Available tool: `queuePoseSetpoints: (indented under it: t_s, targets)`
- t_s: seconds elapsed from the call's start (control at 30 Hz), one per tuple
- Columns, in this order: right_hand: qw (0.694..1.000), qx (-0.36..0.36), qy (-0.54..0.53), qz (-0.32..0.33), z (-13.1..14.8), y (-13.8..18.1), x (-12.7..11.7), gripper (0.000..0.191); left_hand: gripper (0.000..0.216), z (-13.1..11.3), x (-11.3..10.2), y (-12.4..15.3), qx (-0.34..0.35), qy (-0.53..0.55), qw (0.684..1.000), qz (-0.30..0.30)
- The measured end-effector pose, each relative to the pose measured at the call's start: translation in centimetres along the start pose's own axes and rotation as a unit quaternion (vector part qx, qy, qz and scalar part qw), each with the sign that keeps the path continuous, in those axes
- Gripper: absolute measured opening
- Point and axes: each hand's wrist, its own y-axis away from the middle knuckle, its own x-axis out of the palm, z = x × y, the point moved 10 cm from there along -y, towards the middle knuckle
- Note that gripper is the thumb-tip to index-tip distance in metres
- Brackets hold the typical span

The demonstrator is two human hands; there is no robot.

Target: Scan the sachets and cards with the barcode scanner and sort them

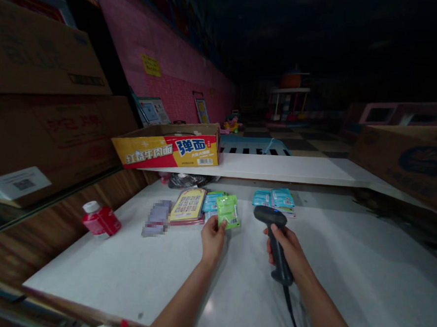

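Observation:
My left hand (213,238) pinches the lower corner of a small green packet (228,211) and holds it just above the white counter (130,271). My right hand (287,249) is wrapped round the grip of a black barcode scanner (273,236), its head turned toward the green packet and its cable running back along my forearm. Behind the green packet lie teal packets (211,201), a yellow card pack (188,204) and a second teal pile (274,198).
A red bottle with a white cap (101,220) lies at the left by a wooden wall. A blurred flat item (157,218) sits beside the card pack. A yellow noodle carton (169,148) stands on the raised white shelf (295,169). Cardboard boxes (407,158) flank both sides.

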Motion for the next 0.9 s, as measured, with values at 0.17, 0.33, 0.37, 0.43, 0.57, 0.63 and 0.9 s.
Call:
queuePoseSetpoints:
  t_s: [0.17,0.33,0.37,0.43,0.57,0.63,0.9]
  targets:
    - [0.993,-0.005,0.088,0.080,-0.4,1.7,2.6,0.043,0.026,1.6,-1.8,0.2,-0.010,-0.003,0.999,-0.051]
    - [0.987,-0.001,0.126,0.096,-0.6,2.4,3.3,0.043,0.017,1.6,-2.2,0.4,-0.025,-0.060,0.996,-0.067]
    - [0.988,-0.002,0.124,0.092,-0.5,2.4,3.2,0.043,0.016,1.5,-2.3,0.5,-0.032,-0.077,0.994,-0.068]
    - [0.989,-0.002,0.118,0.083,-0.4,2.4,2.9,0.044,0.014,1.4,-2.3,0.6,-0.042,-0.084,0.993,-0.066]
    - [0.990,0.017,0.107,0.093,-0.7,2.4,2.9,0.046,0.021,1.2,-1.9,0.5,-0.036,-0.051,0.997,-0.053]
    - [0.990,0.021,0.099,0.096,-0.8,2.4,2.9,0.047,0.024,1.1,-1.7,0.6,-0.031,-0.046,0.997,-0.050]
    - [0.997,0.011,0.065,0.045,-1.3,0.9,1.5,0.048,0.017,0.0,-0.8,1.2,0.000,-0.095,0.995,-0.005]
